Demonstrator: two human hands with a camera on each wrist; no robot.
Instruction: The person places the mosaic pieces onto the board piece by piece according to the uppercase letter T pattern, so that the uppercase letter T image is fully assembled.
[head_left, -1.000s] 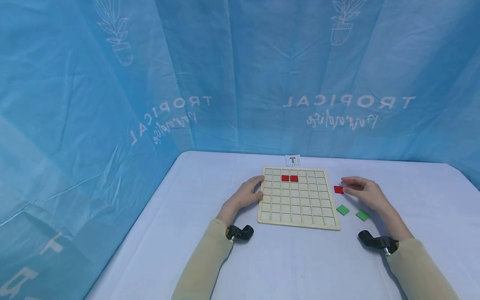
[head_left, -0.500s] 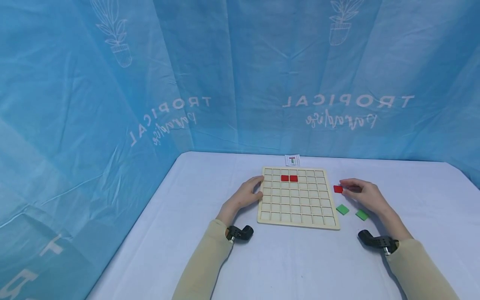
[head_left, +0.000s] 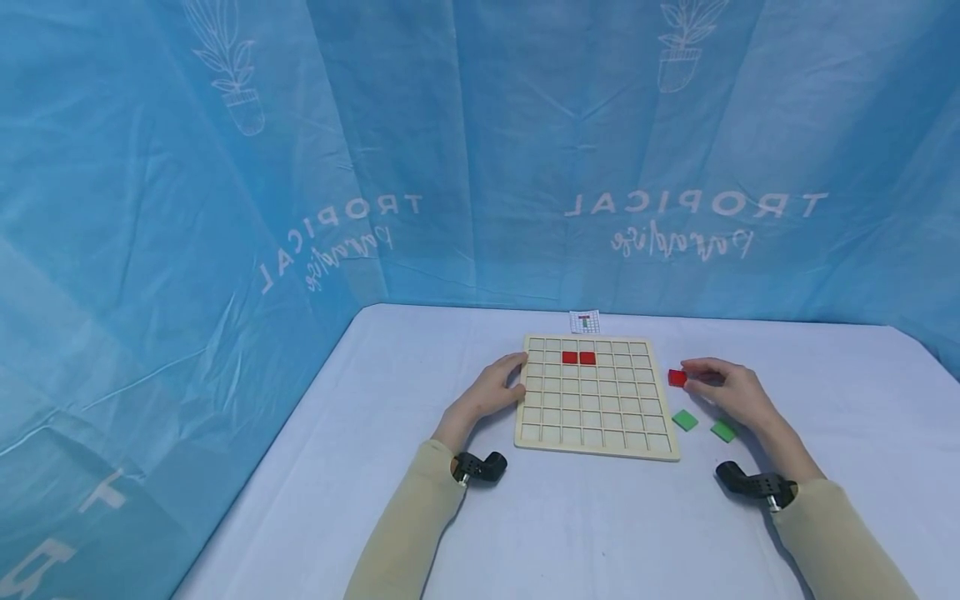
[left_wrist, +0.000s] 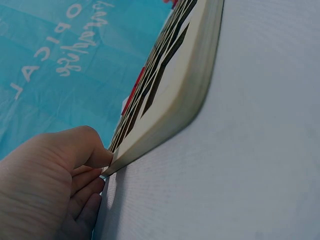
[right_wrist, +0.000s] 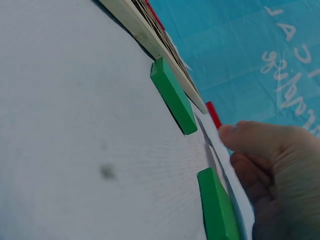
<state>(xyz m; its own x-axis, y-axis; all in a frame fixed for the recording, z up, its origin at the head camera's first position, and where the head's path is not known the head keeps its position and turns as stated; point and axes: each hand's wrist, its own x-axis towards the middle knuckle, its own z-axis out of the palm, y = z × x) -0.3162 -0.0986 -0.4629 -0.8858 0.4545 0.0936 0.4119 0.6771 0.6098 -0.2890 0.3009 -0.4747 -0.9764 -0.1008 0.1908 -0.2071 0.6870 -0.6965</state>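
A pale wooden grid board (head_left: 596,450) lies on the table, with two red square tiles (head_left: 579,358) side by side in its upper rows. At the board's left edge, my left hand (head_left: 489,387) holds the rim; in the left wrist view the thumb (left_wrist: 90,145) bends onto it. My right hand (head_left: 733,390) pinches a third red tile (head_left: 677,378) by its right side, just off the board's right edge. In the right wrist view that red tile (right_wrist: 213,114) shows at the thumb tip. Two green tiles (head_left: 685,420) (head_left: 723,431) lie below this hand.
A small card (head_left: 585,322) printted with a grid and a red-and-green T shape lies behind the board. White cloth (head_left: 600,525) covers the table, and a blue curtain (head_left: 510,150) hangs behind and at the left. Each wrist wears a black camera mount (head_left: 480,467).
The right hand's thumb and finger have closed on the red tile, which has tilted slightly. The left hand and the board have stayed in place.
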